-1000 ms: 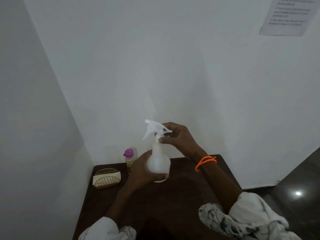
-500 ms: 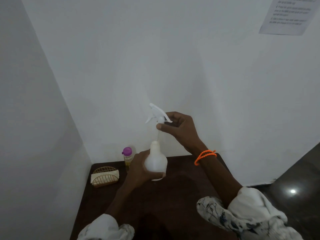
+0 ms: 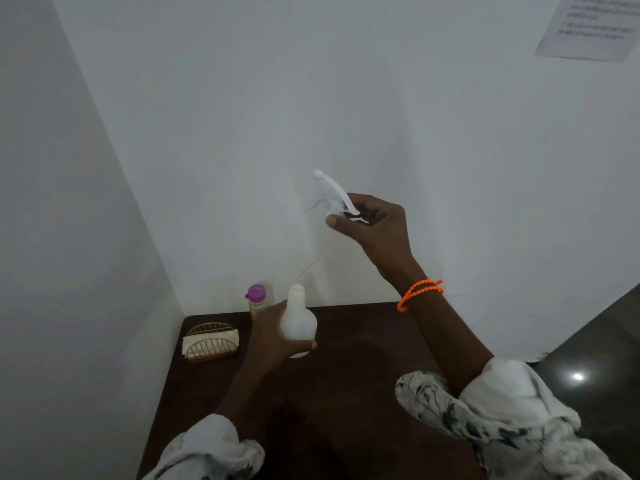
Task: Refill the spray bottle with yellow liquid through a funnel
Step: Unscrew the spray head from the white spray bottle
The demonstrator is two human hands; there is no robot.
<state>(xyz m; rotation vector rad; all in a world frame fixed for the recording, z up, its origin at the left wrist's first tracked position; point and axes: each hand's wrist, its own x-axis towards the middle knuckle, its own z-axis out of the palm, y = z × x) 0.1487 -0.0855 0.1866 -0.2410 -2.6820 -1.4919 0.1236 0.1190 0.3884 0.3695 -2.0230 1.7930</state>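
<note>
White plastic spray bottle (image 3: pixel 298 322) stood uncapped in the left hand (image 3: pixel 273 336), whose grip wrapped its body.
Above it, the right hand (image 3: pixel 375 225) pinched the trigger head (image 3: pixel 332 194), lifted higher than a second before; dip tube (image 3: pixel 317 258) nearly clear, neck ready for a funnel.

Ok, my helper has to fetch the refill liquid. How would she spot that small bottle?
Find the dark table in the white corner. At its back edge, against the wall, the small bottle stands upright, right of the wire basket. Only it has a purple cap and yellowish contents.

Wire basket (image 3: pixel 210 342) with cloth on dark table (image 3: pixel 363 393).
</note>
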